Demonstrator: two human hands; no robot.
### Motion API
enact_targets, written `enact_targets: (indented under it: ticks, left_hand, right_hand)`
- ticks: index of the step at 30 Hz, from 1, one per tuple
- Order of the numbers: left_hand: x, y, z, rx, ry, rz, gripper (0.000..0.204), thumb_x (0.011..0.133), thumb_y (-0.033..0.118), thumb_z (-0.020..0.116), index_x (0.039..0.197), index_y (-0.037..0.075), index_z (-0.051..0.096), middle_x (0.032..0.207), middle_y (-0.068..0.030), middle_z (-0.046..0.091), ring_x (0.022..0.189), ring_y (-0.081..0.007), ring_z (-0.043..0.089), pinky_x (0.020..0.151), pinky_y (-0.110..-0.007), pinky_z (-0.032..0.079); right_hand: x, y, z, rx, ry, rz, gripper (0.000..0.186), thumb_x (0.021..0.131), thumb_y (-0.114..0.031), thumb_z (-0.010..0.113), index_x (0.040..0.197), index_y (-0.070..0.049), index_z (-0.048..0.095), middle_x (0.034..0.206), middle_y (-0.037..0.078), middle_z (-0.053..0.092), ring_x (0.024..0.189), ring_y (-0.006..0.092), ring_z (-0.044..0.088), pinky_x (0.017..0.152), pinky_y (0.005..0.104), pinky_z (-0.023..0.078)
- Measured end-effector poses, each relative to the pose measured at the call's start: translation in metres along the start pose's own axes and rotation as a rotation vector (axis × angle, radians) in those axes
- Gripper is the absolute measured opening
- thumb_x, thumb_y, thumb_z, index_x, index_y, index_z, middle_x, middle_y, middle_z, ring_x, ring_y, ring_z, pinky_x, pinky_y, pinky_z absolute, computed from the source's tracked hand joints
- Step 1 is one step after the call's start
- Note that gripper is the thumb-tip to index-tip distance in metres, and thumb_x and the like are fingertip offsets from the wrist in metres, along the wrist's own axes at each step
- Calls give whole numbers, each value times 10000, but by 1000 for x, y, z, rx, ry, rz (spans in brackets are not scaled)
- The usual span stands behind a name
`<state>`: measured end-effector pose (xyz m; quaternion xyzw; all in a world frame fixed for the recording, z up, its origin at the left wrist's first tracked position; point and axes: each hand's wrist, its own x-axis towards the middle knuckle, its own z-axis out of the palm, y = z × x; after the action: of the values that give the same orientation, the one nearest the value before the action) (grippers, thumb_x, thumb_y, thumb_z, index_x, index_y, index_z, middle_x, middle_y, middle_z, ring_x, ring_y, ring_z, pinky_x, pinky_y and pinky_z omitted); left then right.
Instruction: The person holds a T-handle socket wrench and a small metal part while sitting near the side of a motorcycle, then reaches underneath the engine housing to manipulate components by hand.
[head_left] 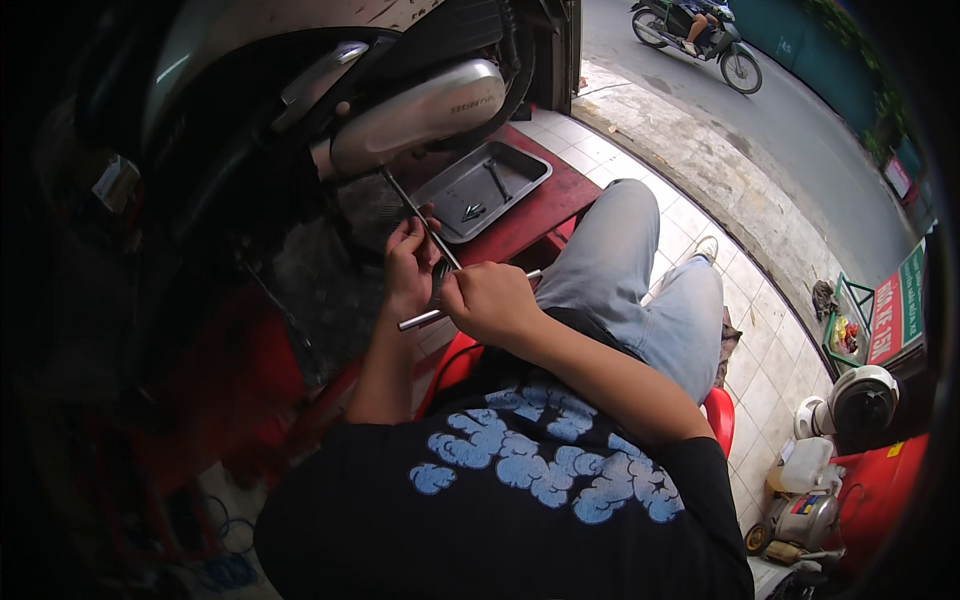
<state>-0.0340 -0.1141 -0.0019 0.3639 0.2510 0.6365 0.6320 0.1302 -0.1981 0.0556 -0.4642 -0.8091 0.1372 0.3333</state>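
Dim left, bright street (800, 160), curved black edges

Black short-sleeved T-shirt (490, 535), puffy light-blue cloud-like print (545, 478), faded light-blue jeans (620, 250), pale shoe (707, 247), bare left hand (406, 265), bare right hand (493, 305)

Tiled floor (770, 325) (daylit), 1 road (800, 150)

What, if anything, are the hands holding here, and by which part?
A T-handled metal tool: the right hand grips its crossbar around the middle, while the left hand has its fingers around the shaft.
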Motion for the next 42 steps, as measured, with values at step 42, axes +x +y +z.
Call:
enact_targets:
  ticks: [42]
  left_hand:
    - [5, 1, 19, 155, 108, 72, 292, 1010, 261, 510, 1102, -1, 602, 911, -67, 645, 505, -23, 384, 461, -192, 289]
  right_hand:
    - [10, 17, 4, 2165, -152, 530, 417, 941, -323, 284, 577, -128, 345, 518, -5, 317, 416, 123, 283, 447, 271, 269]
